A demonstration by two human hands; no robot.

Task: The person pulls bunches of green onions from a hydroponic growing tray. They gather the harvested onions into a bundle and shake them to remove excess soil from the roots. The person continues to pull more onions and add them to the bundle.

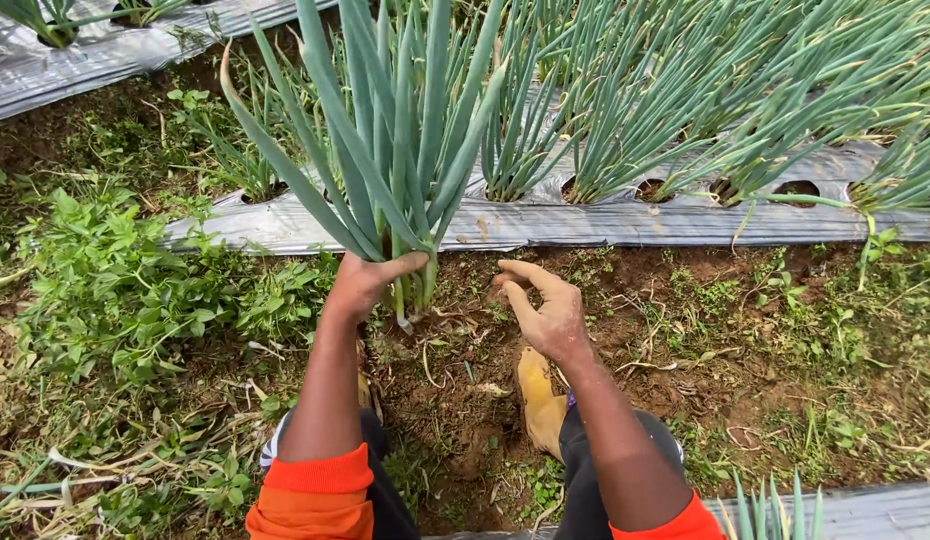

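Standing upright over the bare brown soil, one bunch of long green spring onions is clamped near its pale base by the left hand, fingers wrapped tight around the stalks. The right hand hovers just beside it, fingers loosely curled and part open, holding nothing. Behind runs a strip of silver plastic mulch sheet with several more onion clumps in its holes; one muddy yellow boot shows below.

No packages, labels, signs or screens show here (only open field).
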